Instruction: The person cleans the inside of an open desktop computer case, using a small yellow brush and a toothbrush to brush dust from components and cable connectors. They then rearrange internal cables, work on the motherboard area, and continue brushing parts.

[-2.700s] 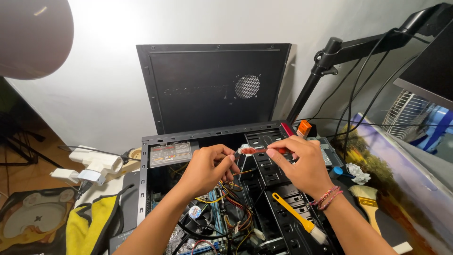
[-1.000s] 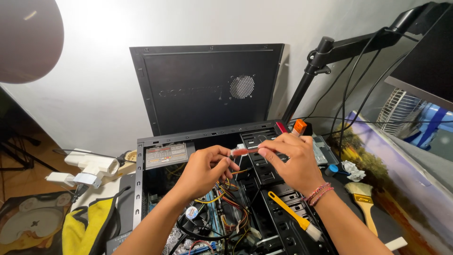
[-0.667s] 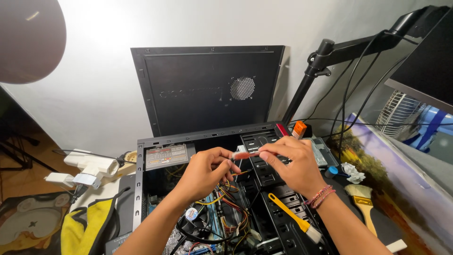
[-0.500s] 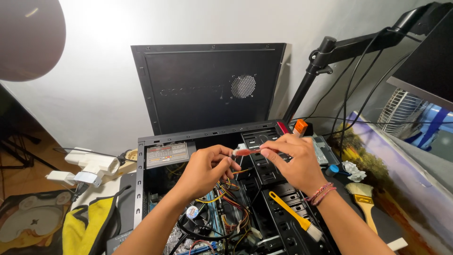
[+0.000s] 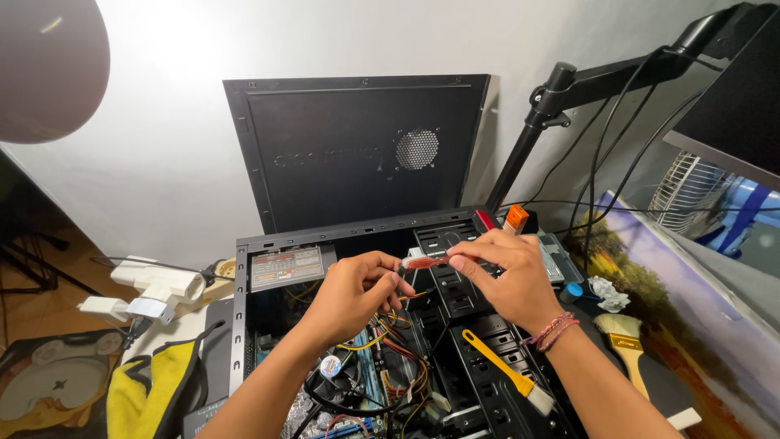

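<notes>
Head view. We look down into an open computer case [image 5: 244, 309] lying on its side on a desk [image 5: 691, 358], its black side panel [image 5: 357, 146] leaning upright against the pale wall [image 5: 162, 122] behind it.

Our left hand [image 5: 349, 294] is curled, its fingertips pinched on the near end of a small red connector [image 5: 424, 262]; we cannot tell how tightly. Our right hand [image 5: 508, 276], with cord bracelets at the wrist, pinches the other end between thumb and forefinger, the remaining fingers loosely bent. The connector hangs between both hands, above the middle of the case and just over a bundle of yellow, red and black wires [image 5: 390, 358].

Inside the case, a grey labelled power supply [image 5: 288, 267] sits at the far left corner. A yellow-handled brush [image 5: 508, 372] lies on the black drive cage [image 5: 479, 341] below the right hand.

On the desk, right of the case, lie a wooden-handled paintbrush [image 5: 621, 341], a crumpled white tissue [image 5: 605, 293] and a blue cap [image 5: 574, 290]; the desk mat shows a landscape picture. A black monitor arm [image 5: 569, 89] rises at the back, trailing cables. At left lie a white power strip [image 5: 154, 284] and a yellow-and-black cloth [image 5: 142, 390]; a wooden floor [image 5: 32, 276] shows beyond.
</notes>
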